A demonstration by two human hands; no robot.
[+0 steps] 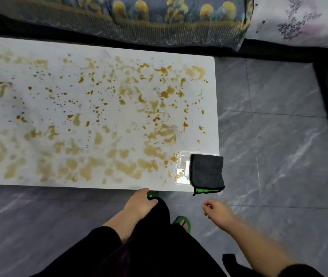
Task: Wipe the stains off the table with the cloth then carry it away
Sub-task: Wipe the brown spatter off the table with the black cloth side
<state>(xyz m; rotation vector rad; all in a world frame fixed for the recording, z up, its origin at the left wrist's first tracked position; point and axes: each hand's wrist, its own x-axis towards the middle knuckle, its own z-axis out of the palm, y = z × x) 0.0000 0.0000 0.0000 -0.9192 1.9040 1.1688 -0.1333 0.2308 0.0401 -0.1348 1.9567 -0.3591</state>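
A low white table (103, 48) fills the left and middle of the view, spattered all over with brown and yellowish stains (155, 136). A folded dark grey cloth (207, 170) with a green underside lies on the table's near right corner and overhangs the edge. My left hand (139, 202) hangs below the table's near edge, its fingers relaxed and holding nothing. Below the cloth and clear of it, my right hand (217, 210) hangs with its fingers loosely curled and holds nothing.
A transparent plastic piece (182, 170) lies under the cloth's left side. Patterned cushions (139, 19) and a floral one (298, 21) sit behind the table. Grey marble floor (278, 136) spreads to the right. My legs and a green slipper (183, 222) are below.
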